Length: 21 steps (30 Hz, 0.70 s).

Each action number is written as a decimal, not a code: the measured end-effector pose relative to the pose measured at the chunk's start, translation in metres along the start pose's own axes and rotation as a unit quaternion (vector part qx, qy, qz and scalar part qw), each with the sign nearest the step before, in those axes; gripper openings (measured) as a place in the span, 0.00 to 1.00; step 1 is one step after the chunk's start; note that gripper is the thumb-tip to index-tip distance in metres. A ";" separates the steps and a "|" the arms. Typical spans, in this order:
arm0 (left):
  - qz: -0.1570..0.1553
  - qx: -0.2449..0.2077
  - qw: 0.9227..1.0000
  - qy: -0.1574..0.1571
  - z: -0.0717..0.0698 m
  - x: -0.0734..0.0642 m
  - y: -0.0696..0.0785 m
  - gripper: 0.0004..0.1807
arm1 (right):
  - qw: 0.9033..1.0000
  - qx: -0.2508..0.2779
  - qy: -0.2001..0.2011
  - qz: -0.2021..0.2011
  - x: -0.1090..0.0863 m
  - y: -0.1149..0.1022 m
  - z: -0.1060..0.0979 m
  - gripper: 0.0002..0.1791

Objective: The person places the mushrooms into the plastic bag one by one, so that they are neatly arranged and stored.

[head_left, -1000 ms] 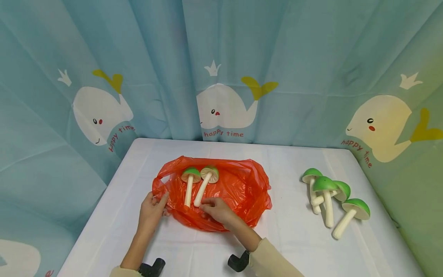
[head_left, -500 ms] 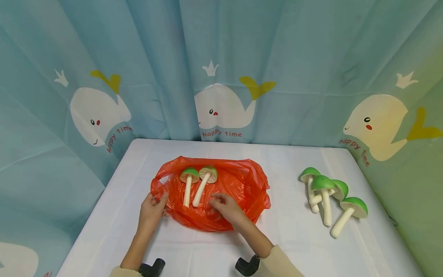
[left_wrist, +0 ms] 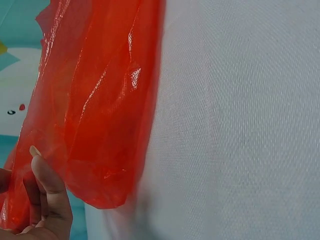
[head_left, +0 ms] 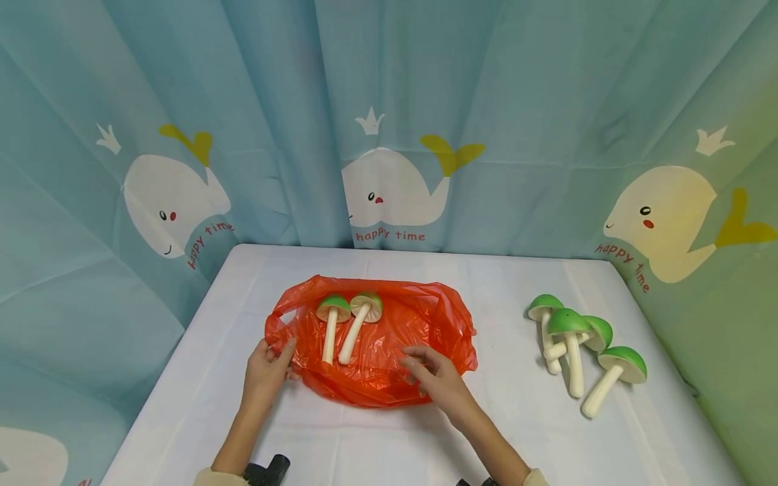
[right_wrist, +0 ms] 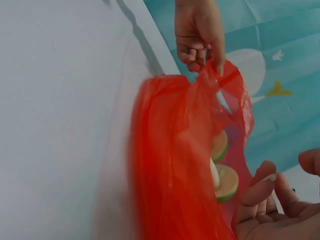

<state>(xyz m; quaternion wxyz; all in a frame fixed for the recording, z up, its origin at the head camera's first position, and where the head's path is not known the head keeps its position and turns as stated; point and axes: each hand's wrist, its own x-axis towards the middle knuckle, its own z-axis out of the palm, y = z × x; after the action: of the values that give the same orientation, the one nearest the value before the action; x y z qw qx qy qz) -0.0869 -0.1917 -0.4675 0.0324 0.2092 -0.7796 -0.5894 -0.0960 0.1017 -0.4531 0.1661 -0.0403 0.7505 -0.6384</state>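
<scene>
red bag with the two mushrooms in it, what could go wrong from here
The left grip pinches the red bag at one end, so the mouth might sag if that slips. The two mushrooms inside lie with stems toward the near side, so they could slide out if it tips. The mushrooms outside overlap, so picking one might roll another.

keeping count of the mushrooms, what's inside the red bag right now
Two green-capped mushrooms lie in the red bag, stems toward its near edge. Folds there and the right hand cover part of the inside, so I can't tell whether anything lies there.
</scene>
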 end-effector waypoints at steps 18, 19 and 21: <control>-0.010 -0.010 1.000 -0.005 0.002 0.000 0.000 0.29 | 0.992 -0.040 0.118 -0.018 -0.042 0.024 -0.081 0.15; -0.008 -0.011 1.000 -0.007 0.002 0.000 0.000 0.29 | 0.989 -0.061 0.135 -0.014 -0.044 0.025 -0.089 0.15; -0.009 -0.008 1.000 -0.008 0.002 0.000 -0.001 0.29 | 0.981 -0.103 0.164 -0.005 -0.049 0.028 -0.108 0.16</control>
<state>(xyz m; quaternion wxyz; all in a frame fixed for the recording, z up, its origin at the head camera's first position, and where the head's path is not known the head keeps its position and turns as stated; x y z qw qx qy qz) -0.0875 -0.1899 -0.4693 0.0224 0.2117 -0.7732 -0.5973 -0.0779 0.2218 -0.4570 0.0326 0.0443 0.8292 -0.5562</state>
